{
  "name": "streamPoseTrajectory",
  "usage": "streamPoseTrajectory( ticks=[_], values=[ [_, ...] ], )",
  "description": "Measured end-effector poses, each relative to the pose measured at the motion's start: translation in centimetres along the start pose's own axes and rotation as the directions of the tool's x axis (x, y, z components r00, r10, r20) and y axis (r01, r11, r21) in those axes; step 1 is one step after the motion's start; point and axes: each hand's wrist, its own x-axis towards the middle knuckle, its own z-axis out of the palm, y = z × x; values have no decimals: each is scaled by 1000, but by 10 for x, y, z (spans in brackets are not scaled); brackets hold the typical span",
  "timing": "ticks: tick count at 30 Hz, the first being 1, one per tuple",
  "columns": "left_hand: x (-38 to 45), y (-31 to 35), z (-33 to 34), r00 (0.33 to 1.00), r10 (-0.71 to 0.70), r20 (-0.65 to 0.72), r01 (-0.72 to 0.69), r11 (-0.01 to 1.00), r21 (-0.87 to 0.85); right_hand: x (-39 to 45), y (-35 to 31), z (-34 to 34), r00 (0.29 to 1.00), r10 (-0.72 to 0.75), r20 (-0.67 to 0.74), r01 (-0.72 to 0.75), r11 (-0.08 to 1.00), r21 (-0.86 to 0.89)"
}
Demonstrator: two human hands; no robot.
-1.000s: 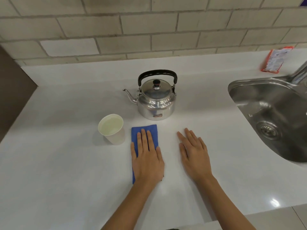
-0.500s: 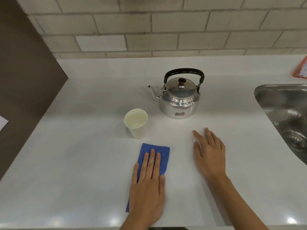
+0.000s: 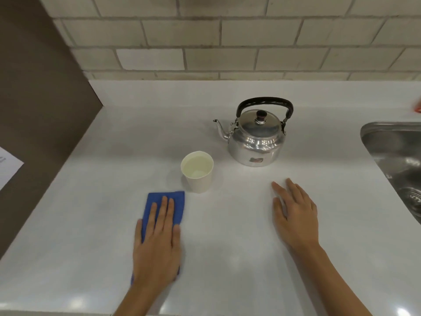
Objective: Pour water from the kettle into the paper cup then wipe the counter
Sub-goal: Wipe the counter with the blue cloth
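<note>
Cup just beyond cloth; sink partly cropped, apparently empty.

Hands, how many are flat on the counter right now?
2. The left hand presses on the blue cloth in front of the cup; the right hand lies bare on the counter, in front of the kettle.

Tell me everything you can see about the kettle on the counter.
The kettle is a small, shiny metal one, squat and round, standing upright on the white counter. A black arched handle stands up over a domed lid with a dark knob. Its thin curved spout points left. A small label sits low on the front. Neither hand touches it; the paper cup stands just apart, front-left.
</note>
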Motion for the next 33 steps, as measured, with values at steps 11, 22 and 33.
streamPoseTrajectory(
  ticks=[11,22,33],
  values=[
    [177,-19,-3,981,174,88,-164,980,-109,-2,3,2,999,-38,18,38,999,28],
    [130,-73,-16,996,-75,45,77,996,-42,-2,-6,-1,1000,-13,7,13,1000,23],
    [87,-102,-21,992,-113,63,116,993,-38,-1,-14,4,1000,-9,10,9,1000,-1]
  ],
)
